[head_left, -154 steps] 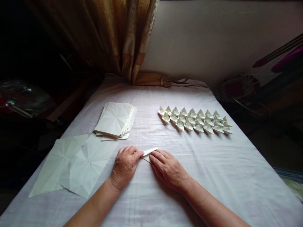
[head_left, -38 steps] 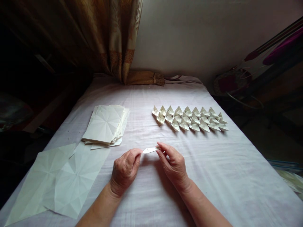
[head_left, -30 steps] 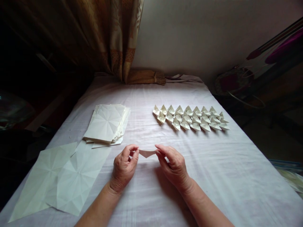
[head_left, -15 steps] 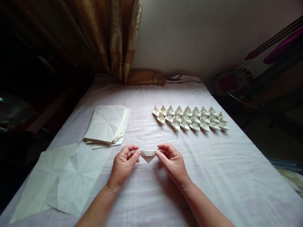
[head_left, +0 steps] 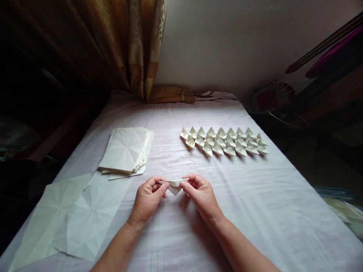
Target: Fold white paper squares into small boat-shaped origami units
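Observation:
A small folded white paper piece, with a straight top edge and a point facing down, is held in the air between both hands. My left hand pinches its left end between thumb and fingers. At the other end, my right hand grips it the same way, thumb in front. Beyond the right hand, several folded paper boats stand in close rows. To the left lies a stack of creased paper sheets, and nearer me are loose creased sheets that overlap.
A pale cloth covers the table-like surface. At its far edge hangs a gold-brown curtain, whose fringed end rests on the cloth. Past the right edge are a dark red item and pale material lower down.
The thumbs have drawn closer together on the folded paper, which looks slightly bent or tilted. The whole scene has shifted a little left with the camera.

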`<action>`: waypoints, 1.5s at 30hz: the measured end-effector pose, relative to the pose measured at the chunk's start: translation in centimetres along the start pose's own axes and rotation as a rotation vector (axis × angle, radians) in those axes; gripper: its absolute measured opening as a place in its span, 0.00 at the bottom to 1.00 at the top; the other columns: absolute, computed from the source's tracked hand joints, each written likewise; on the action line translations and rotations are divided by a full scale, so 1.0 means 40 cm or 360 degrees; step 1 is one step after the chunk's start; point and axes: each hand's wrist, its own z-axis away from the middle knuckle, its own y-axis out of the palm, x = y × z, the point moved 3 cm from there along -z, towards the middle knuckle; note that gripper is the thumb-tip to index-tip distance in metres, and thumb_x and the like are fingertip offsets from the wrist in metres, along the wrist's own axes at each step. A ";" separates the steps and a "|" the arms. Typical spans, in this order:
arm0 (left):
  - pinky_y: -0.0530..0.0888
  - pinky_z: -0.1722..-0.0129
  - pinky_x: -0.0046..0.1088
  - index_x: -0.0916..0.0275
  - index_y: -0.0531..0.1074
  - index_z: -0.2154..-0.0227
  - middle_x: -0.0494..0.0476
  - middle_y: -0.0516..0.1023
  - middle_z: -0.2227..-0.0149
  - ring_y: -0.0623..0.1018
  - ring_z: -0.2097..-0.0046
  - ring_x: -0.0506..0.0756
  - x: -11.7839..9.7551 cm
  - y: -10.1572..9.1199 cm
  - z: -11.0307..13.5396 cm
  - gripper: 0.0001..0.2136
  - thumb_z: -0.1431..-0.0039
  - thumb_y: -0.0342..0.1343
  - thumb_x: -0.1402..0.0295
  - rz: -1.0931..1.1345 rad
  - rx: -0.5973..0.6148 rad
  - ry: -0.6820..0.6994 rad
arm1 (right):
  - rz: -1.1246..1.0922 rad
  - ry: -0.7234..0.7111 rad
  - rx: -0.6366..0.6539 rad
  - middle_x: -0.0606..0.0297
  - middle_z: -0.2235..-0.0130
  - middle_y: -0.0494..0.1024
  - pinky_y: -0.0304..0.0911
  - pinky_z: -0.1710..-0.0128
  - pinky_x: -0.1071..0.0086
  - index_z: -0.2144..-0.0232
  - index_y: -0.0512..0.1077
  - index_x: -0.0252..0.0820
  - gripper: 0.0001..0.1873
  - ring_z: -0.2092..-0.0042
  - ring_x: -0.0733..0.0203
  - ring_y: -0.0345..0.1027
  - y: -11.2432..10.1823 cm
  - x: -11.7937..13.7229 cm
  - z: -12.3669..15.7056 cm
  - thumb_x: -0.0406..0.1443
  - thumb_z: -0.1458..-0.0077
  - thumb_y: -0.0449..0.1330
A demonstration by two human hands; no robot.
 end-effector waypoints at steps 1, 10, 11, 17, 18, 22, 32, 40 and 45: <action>0.68 0.79 0.22 0.63 0.73 0.71 0.49 0.75 0.80 0.73 0.78 0.49 0.000 0.000 0.001 0.15 0.55 0.65 0.58 0.0001 0.0007 -0.0004 | -0.0007 0.0022 0.0008 0.71 0.79 0.71 0.56 0.78 0.74 0.73 0.74 0.41 0.19 0.77 0.67 0.61 0.001 0.001 0.000 0.47 0.64 0.71; 0.69 0.79 0.22 0.63 0.72 0.72 0.48 0.75 0.80 0.72 0.79 0.48 -0.008 0.012 0.010 0.15 0.57 0.66 0.58 0.0017 -0.0021 0.0028 | 0.0113 0.0015 0.0054 0.71 0.81 0.71 0.56 0.78 0.73 0.73 0.73 0.41 0.19 0.78 0.67 0.61 0.013 -0.006 0.003 0.47 0.63 0.70; 0.70 0.78 0.22 0.63 0.72 0.72 0.48 0.75 0.79 0.72 0.79 0.49 -0.006 0.014 0.011 0.15 0.57 0.66 0.58 0.0006 -0.0033 0.0036 | 0.0162 0.0010 0.0031 0.72 0.81 0.70 0.56 0.79 0.73 0.72 0.73 0.41 0.19 0.79 0.67 0.61 0.013 -0.009 0.005 0.47 0.63 0.69; 0.70 0.76 0.23 0.62 0.72 0.72 0.49 0.75 0.79 0.73 0.77 0.50 -0.001 0.019 0.016 0.15 0.57 0.65 0.57 -0.0048 -0.0037 0.0014 | 0.0425 -0.0025 -0.0055 0.76 0.84 0.64 0.52 0.82 0.74 0.67 0.74 0.42 0.18 0.82 0.68 0.57 0.016 -0.007 0.015 0.45 0.61 0.68; 0.70 0.77 0.23 0.62 0.72 0.73 0.49 0.75 0.79 0.73 0.78 0.49 -0.003 0.018 0.016 0.15 0.57 0.65 0.57 -0.0045 -0.0038 0.0007 | 0.0406 -0.0022 -0.0041 0.76 0.84 0.65 0.52 0.82 0.74 0.69 0.74 0.42 0.16 0.82 0.68 0.57 0.016 -0.006 0.015 0.44 0.60 0.67; 0.66 0.80 0.21 0.63 0.72 0.74 0.47 0.72 0.81 0.71 0.79 0.48 -0.010 0.011 0.014 0.14 0.58 0.66 0.57 -0.0012 -0.0027 -0.0018 | 0.0213 0.0054 0.0052 0.73 0.82 0.70 0.52 0.80 0.75 0.72 0.74 0.40 0.15 0.80 0.69 0.59 0.014 0.000 0.008 0.44 0.59 0.65; 0.59 0.88 0.16 0.63 0.69 0.71 0.47 0.72 0.82 0.73 0.78 0.50 -0.005 -0.003 0.006 0.21 0.61 0.67 0.52 0.0123 -0.0050 -0.0153 | -0.0011 0.0094 -0.0022 0.69 0.78 0.74 0.57 0.79 0.75 0.74 0.74 0.39 0.17 0.76 0.67 0.64 -0.029 0.018 -0.011 0.45 0.64 0.70; 0.60 0.86 0.17 0.61 0.67 0.70 0.48 0.73 0.80 0.74 0.79 0.50 0.007 0.003 0.013 0.18 0.55 0.65 0.54 0.0061 -0.0226 0.0026 | 0.0402 -0.0529 -0.0348 0.64 0.69 0.79 0.65 0.71 0.71 0.67 0.77 0.42 0.10 0.70 0.63 0.71 -0.049 0.012 0.032 0.42 0.48 0.61; 0.72 0.76 0.23 0.60 0.67 0.71 0.52 0.78 0.73 0.79 0.72 0.53 0.012 0.015 0.024 0.16 0.52 0.63 0.53 -0.0013 -0.0223 0.0172 | 0.0445 -0.0509 -0.0160 0.60 0.63 0.83 0.71 0.65 0.67 0.62 0.81 0.45 0.13 0.63 0.57 0.76 -0.015 -0.008 0.048 0.41 0.46 0.60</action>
